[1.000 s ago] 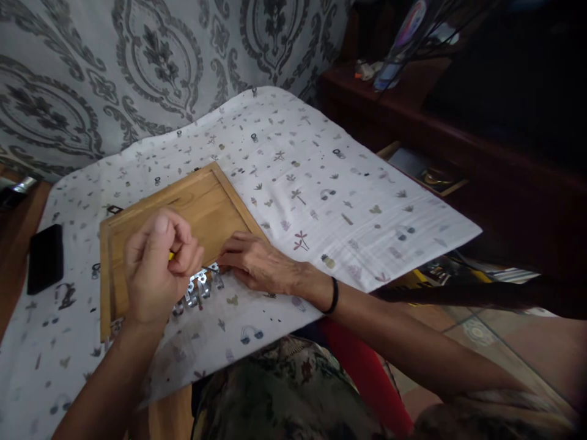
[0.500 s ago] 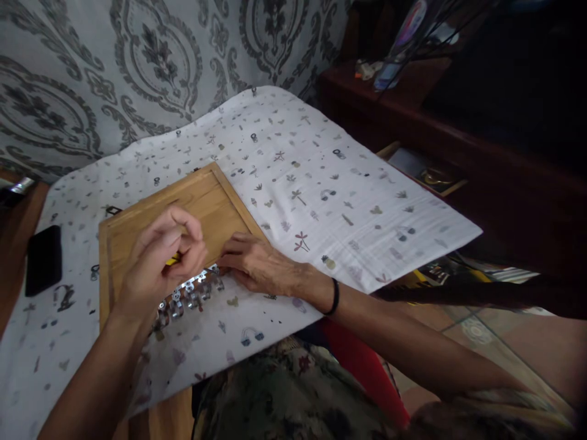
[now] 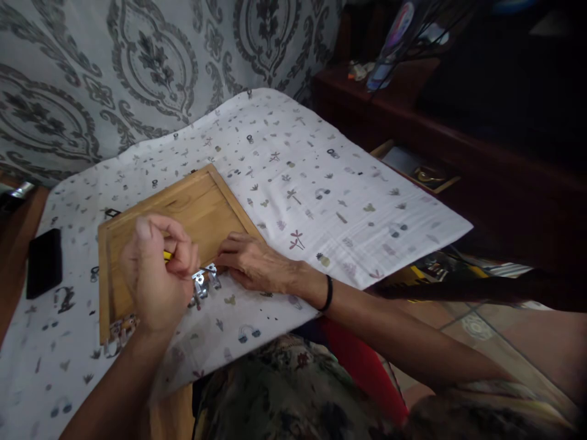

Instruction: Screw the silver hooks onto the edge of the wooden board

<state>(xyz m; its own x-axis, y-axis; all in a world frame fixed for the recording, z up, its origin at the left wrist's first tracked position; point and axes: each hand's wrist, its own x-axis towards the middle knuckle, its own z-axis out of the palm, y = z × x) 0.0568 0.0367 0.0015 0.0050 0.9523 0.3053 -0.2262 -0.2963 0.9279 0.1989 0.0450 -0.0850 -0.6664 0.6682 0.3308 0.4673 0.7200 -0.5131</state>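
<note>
My left hand (image 3: 160,263) is closed around a slim screwdriver with a yellow handle (image 3: 168,255); most of the tool is hidden in the fist. Its thin shaft points right, toward my right hand (image 3: 250,260). The right fingertips are pressed together at the near edge of a wooden panel (image 3: 183,201), by the shaft's end; what they pinch is hidden. Shiny metal clips (image 3: 202,284) line that near edge between the hands. More metal clips (image 3: 118,336) show at the panel's near left corner, partly behind my left wrist.
The panel lies on a white patterned cloth (image 3: 293,159) over a table. A black phone (image 3: 44,263) rests at the left. Beyond the right side stand a dark red cabinet (image 3: 413,122) and a small open drawer (image 3: 424,168). A patterned wall (image 3: 156,61) rises behind the table.
My left hand has turned at the wrist around the screwdriver, uncovering the clips at the near left corner. My right hand stays at the same place on the panel's edge.
</note>
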